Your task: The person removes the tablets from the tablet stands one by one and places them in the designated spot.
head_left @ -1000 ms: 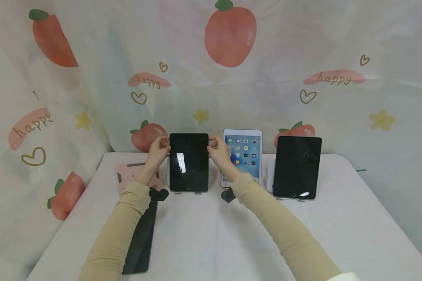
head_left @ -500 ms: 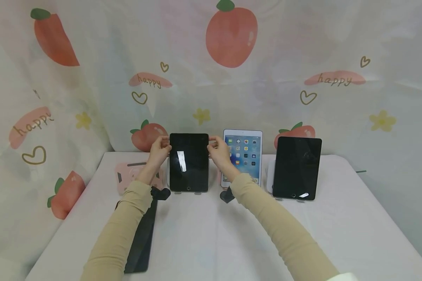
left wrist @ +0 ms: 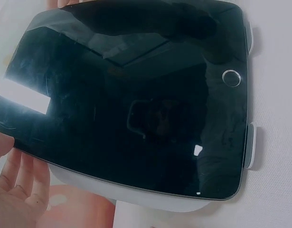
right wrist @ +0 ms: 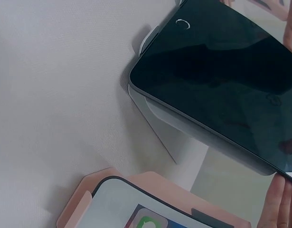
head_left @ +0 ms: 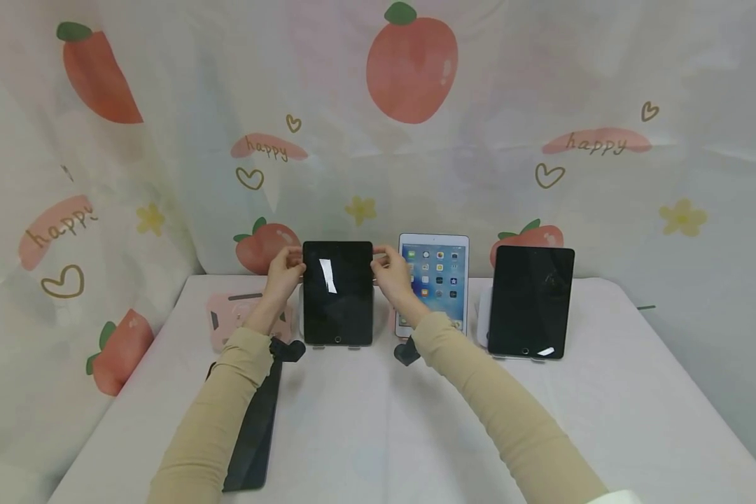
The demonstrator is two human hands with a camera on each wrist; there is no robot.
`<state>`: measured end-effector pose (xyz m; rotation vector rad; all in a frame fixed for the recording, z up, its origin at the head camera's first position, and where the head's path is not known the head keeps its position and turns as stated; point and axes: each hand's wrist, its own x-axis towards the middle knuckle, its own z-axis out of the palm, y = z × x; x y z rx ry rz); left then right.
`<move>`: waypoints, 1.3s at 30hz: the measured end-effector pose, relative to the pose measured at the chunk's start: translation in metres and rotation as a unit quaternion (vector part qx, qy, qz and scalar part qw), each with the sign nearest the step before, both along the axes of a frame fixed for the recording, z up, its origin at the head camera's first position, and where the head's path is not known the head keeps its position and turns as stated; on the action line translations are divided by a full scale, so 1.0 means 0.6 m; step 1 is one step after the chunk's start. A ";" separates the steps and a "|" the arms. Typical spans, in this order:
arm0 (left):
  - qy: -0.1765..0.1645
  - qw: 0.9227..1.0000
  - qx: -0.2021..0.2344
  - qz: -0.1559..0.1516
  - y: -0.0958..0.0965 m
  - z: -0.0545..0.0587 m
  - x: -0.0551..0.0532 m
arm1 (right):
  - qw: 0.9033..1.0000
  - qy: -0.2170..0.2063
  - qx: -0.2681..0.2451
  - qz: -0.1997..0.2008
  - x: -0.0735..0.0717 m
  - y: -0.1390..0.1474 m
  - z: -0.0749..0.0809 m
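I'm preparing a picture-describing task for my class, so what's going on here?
A person's left hand and right hand hold the side edges of a black tablet, its screen dark, propped on a white stand. To its right, a white tablet showing app icons sits on a pink stand, with another black tablet beyond it. A dark flat item lies on the white table, partly hidden by the left sleeve.

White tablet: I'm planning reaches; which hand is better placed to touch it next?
Probably the right hand: it pinches the black tablet on the edge nearest the white tablet; the left hand pinches the far edge.
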<state>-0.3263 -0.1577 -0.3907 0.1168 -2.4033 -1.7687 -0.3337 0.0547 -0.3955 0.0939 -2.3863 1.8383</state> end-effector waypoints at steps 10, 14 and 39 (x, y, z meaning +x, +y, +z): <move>0.023 1.000 0.021 0.001 -0.005 -0.002 0.009 | 1.000 0.002 0.011 0.024 0.010 0.003 0.007; 0.036 0.999 0.025 -0.002 -0.007 -0.003 0.014 | 0.999 0.006 0.003 0.042 0.014 0.005 0.007; 0.104 0.994 0.018 0.012 0.004 -0.001 0.049 | 0.998 0.041 -0.002 0.044 0.050 0.009 0.012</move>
